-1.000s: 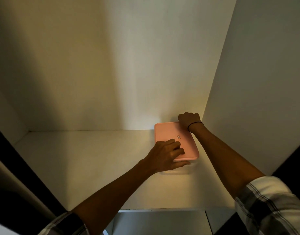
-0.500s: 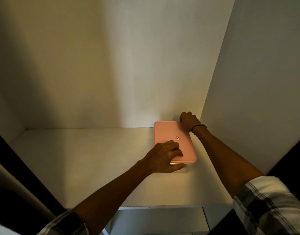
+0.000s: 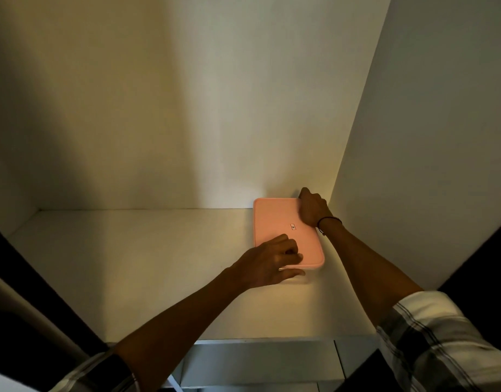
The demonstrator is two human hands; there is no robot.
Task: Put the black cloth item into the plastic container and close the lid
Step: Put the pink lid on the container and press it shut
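Note:
A plastic container with a pink lid (image 3: pixel 280 222) lies flat in the back right corner of a white shelf (image 3: pixel 130 273). The lid sits on the container. My left hand (image 3: pixel 269 264) grips the near left corner, fingers on top of the lid and thumb under the front edge. My right hand (image 3: pixel 312 207) curls over the far right corner of the lid, close to the back wall. The black cloth item is not visible.
The shelf is boxed in by a white back wall (image 3: pixel 187 108) and a white right side panel (image 3: pixel 427 137). The shelf's front edge (image 3: pixel 257 341) runs below my arms. Dark door edges frame the lower left and right.
The container has slid back towards the corner. My right hand has shifted from behind the far edge onto the lid's far right corner. My left hand has stayed on the near corner.

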